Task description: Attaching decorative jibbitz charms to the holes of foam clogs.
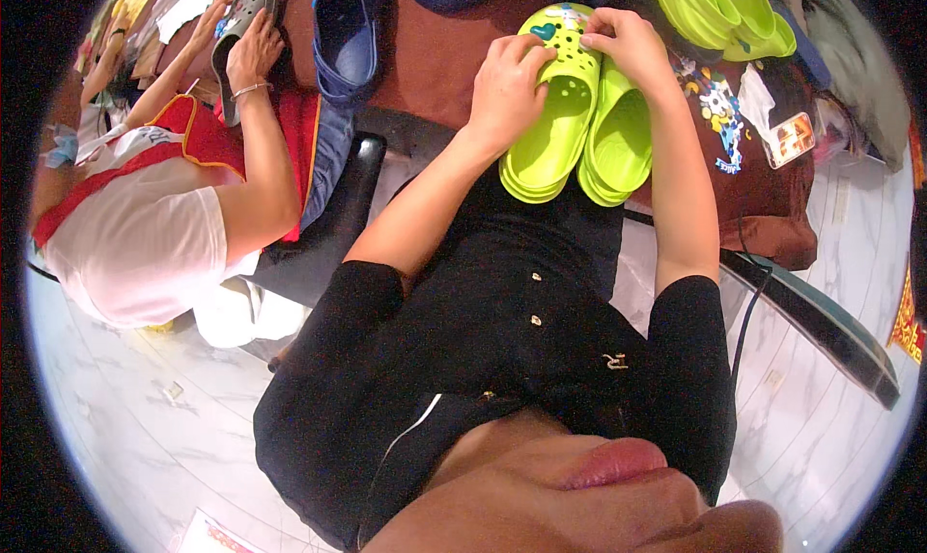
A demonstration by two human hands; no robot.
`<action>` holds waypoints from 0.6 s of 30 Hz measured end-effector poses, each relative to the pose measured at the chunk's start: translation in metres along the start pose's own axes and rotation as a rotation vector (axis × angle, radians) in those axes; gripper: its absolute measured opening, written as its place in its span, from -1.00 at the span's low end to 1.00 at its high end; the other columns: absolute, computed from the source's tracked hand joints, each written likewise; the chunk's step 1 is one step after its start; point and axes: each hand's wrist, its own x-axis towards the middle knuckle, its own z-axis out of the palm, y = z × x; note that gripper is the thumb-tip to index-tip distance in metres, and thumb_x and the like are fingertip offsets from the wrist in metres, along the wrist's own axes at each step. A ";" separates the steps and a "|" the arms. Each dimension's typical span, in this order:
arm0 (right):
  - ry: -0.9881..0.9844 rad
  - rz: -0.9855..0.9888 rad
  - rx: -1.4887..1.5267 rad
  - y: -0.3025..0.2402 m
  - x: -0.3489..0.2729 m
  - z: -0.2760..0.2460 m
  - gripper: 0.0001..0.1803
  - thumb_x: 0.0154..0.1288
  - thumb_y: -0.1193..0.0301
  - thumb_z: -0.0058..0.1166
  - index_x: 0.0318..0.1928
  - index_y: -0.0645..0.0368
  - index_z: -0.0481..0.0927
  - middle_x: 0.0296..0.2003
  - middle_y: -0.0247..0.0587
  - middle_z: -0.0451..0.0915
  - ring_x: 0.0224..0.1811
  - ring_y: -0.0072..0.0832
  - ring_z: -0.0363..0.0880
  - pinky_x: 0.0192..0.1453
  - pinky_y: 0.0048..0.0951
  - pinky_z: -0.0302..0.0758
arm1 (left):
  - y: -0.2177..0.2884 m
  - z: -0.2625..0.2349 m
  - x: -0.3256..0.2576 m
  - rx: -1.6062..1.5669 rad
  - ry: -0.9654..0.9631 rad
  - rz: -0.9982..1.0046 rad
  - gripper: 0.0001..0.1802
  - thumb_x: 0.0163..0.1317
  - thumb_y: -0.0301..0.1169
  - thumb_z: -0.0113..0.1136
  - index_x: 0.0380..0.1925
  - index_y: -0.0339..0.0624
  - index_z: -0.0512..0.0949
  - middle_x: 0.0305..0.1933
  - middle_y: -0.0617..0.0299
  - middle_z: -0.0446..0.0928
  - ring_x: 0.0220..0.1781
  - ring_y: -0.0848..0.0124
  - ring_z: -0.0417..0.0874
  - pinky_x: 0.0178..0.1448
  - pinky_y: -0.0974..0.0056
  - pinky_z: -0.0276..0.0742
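Observation:
A lime-green clog (547,133) with round holes rests in front of me, its toe pointing away. A teal heart charm (544,32) and a whitish charm (568,14) sit on its upper. My left hand (509,87) is closed on the left side of this clog, fingertips bent over the holed top. On the upper's right edge my right hand (623,46) is closed, thumb and forefinger pinched together; what lies between them is hidden. A second lime-green clog (620,138) stands close against the first, partly under my right hand.
More lime-green clogs (719,12) lie at the far right. Loose shoe charms (716,104), a white tissue (756,99) and a phone (792,140) rest on the brown cloth (772,200). A navy clog (346,41) is left. Beside it, a co-worker holds a grey clog (241,36).

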 end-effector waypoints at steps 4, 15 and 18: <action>-0.024 -0.092 0.026 -0.001 -0.001 0.002 -0.79 0.10 0.38 0.25 -0.31 0.24 0.61 -0.48 -0.21 0.63 -0.38 -0.48 0.59 -0.22 -0.40 0.47 | 0.003 -0.001 0.001 -0.011 -0.004 -0.009 -0.54 -0.09 -0.60 0.28 -0.08 -0.09 0.57 0.07 0.15 0.51 0.17 0.08 0.46 0.21 0.07 0.48; -0.056 -0.099 0.036 -0.005 -0.001 0.006 -0.81 0.06 0.46 0.25 -0.36 0.33 0.59 -0.53 -0.11 0.59 -0.43 -0.42 0.57 -0.26 -0.36 0.47 | 0.002 -0.001 0.003 0.016 -0.011 0.024 -0.55 -0.09 -0.60 0.26 -0.09 -0.13 0.57 0.04 0.12 0.52 0.15 0.06 0.47 0.22 0.07 0.45; -0.069 -0.140 0.085 0.000 0.001 0.004 -0.82 0.03 0.48 0.27 -0.38 0.33 0.59 -0.53 -0.15 0.60 -0.43 -0.48 0.57 -0.28 -0.38 0.46 | 0.002 0.000 0.004 0.030 -0.006 0.038 -0.53 -0.13 -0.59 0.30 -0.10 -0.13 0.57 0.02 0.14 0.51 0.14 0.07 0.46 0.19 0.07 0.47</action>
